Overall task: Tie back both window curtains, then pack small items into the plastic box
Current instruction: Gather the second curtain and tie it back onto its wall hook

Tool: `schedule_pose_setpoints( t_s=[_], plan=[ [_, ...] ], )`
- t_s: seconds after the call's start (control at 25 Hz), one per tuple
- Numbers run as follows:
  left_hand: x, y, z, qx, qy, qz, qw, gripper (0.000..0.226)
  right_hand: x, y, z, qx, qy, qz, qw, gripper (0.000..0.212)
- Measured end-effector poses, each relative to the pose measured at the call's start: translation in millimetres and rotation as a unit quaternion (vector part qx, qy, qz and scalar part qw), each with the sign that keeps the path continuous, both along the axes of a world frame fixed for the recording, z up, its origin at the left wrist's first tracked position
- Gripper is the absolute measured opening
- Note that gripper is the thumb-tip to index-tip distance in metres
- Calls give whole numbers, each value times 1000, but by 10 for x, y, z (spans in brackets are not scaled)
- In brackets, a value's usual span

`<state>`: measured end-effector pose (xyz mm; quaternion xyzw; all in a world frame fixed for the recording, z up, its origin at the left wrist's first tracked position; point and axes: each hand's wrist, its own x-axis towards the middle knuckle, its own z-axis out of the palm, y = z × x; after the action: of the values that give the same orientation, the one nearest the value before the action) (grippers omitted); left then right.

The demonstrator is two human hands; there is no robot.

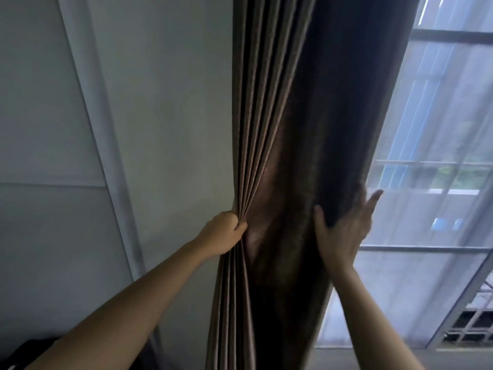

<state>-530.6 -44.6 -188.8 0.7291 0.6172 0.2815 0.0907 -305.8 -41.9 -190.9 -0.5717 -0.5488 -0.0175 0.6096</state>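
A dark brown curtain hangs in the middle of the view, gathered into pleats on its left side. My left hand is closed around the bunched pleats at the curtain's left edge, beside the wall. At the curtain's right edge, my right hand cups the fabric: the thumb lies on the front and the fingers reach behind it. No tie-back and no plastic box is in view.
A white wall with a vertical trim strip lies to the left. A sheer white curtain covers the window with bars to the right. Something dark sits at the bottom left corner.
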Motion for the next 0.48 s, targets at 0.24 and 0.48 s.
schedule_pose_setpoints(
  t_s=[0.24, 0.48],
  plan=[
    [160, 70, 28, -5, 5, 6, 1000, 41, -279, 222, -471, -214, -163, 274, 923, 64],
    [206, 105, 118, -51, -35, 4, 998, 43, -694, 121, -889, -266, -178, 421, 849, 84]
  ],
)
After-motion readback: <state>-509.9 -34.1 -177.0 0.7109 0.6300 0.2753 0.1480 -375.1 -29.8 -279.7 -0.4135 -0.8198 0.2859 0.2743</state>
